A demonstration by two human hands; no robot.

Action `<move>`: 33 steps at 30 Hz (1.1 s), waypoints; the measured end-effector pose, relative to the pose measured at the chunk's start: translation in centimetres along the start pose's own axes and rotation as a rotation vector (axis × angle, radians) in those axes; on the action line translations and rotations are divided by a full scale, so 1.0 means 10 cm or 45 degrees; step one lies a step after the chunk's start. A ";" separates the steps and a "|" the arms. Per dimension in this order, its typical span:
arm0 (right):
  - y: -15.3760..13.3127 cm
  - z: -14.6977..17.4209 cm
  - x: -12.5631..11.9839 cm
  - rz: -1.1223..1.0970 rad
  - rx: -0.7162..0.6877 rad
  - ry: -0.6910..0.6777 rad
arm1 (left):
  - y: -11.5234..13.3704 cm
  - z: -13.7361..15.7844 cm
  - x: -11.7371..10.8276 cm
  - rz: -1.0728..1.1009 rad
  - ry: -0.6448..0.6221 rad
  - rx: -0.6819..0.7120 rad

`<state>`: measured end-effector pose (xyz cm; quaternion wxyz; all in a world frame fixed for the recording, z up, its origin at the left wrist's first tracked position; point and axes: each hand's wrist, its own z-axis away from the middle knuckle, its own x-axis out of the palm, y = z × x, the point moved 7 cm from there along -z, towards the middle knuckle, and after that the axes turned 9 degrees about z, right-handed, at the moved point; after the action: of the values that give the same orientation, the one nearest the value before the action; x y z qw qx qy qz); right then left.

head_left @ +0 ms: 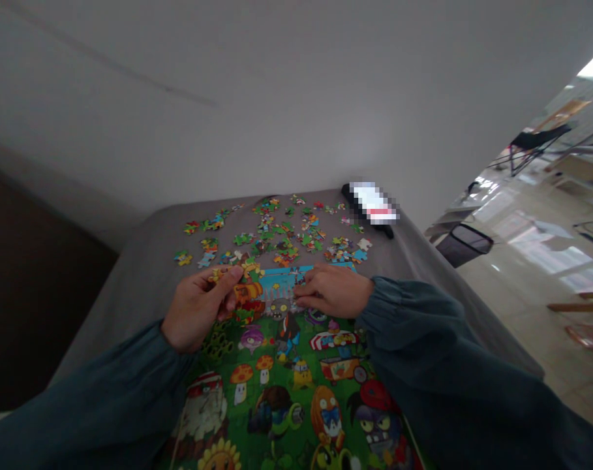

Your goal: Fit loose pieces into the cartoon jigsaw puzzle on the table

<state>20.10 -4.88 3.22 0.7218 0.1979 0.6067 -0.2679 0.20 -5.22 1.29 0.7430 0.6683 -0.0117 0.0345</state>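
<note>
In the head view, a colourful jigsaw picture (276, 352) with cartoon plants and zombies lies in front of me, its blue sky strip along the far edge. My left hand (201, 303) is closed at the picture's upper left, thumb over curled fingers, with yellowish puzzle pieces (218, 275) showing in it. Over the upper right part, my right hand (333, 290) has its fingers bent together and touching the picture by the fence. What those fingertips hold, if anything, is hidden. Many loose puzzle pieces (276, 230) are scattered just beyond the picture.
A grey cloth (130, 274) covers the surface, which meets a pale wall (286, 98). A dark device with a blurred bright screen (372, 202) lies at the far right corner. Beyond the right edge are a tiled floor (511, 281) and a dark-framed bin (465, 245).
</note>
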 end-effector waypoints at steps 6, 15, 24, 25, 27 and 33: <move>0.01 0.01 -0.01 0.016 0.052 0.003 | 0.00 -0.01 0.02 -0.024 -0.007 0.005; -0.06 0.02 -0.05 0.029 0.081 0.153 | 0.00 0.00 0.01 -0.007 0.019 -0.013; -0.10 0.03 -0.05 0.036 0.020 0.082 | 0.03 0.03 0.02 -0.018 0.033 -0.020; -0.10 0.03 -0.04 0.051 0.032 0.075 | 0.03 0.03 0.02 -0.018 0.034 -0.022; -0.10 0.04 -0.04 0.072 0.052 0.065 | 0.02 0.02 0.01 -0.023 0.040 -0.022; -0.12 0.05 -0.05 0.095 0.065 0.044 | 0.02 0.01 0.02 -0.041 0.016 -0.022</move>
<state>19.67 -6.03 3.85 0.7153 0.2432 0.6043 -0.2529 0.42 -5.31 1.53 0.7493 0.6617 0.0033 0.0265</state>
